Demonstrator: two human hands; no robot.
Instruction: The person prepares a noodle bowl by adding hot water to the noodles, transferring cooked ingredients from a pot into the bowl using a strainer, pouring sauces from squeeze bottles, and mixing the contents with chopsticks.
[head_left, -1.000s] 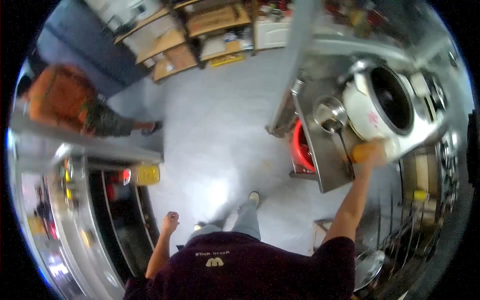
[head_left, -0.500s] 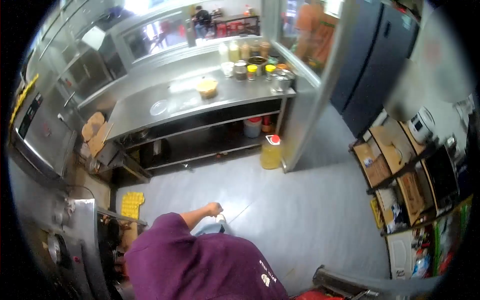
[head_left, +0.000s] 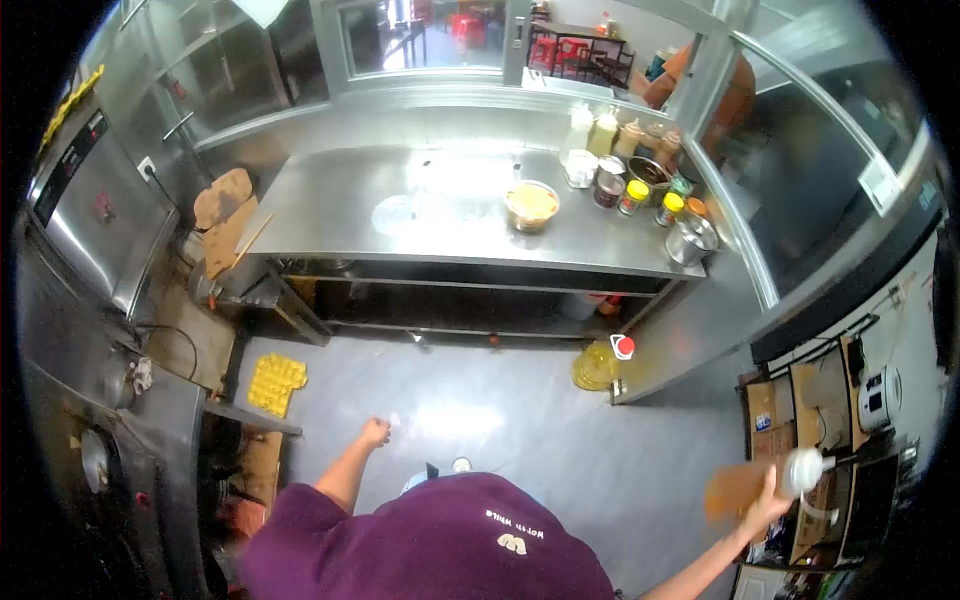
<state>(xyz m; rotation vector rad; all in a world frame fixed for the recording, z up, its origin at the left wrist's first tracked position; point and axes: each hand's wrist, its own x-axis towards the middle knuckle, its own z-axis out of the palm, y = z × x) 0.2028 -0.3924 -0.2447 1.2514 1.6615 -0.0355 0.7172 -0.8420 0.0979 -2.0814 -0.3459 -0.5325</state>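
Observation:
My left hand (head_left: pixel 375 432) hangs over the floor with its fingers curled; what it holds, if anything, is too small to name. At the lower right, my right hand (head_left: pixel 768 505) is wrapped round a squeeze bottle (head_left: pixel 740 490) with a white cap and amber-brown contents. The bottle lies on its side in the air, its nozzle toward the right. Ahead on the steel counter (head_left: pixel 330 220) stand a bowl of yellowish food (head_left: pixel 531 203) and a clear round lid (head_left: pixel 396 215).
Sauce bottles (head_left: pixel 603 133), jars and a steel pot (head_left: pixel 691 240) crowd the counter's right end. An oil jug (head_left: pixel 597 365) and yellow egg trays (head_left: pixel 277 384) are on the floor. Shelves (head_left: pixel 800 400) stand right, a stove (head_left: pixel 160 480) left. A person (head_left: pixel 735 90) is behind the glass.
My right hand has come into view with the bottle. My left hand has moved left, away from my body. The view has turned and come nearer the counter.

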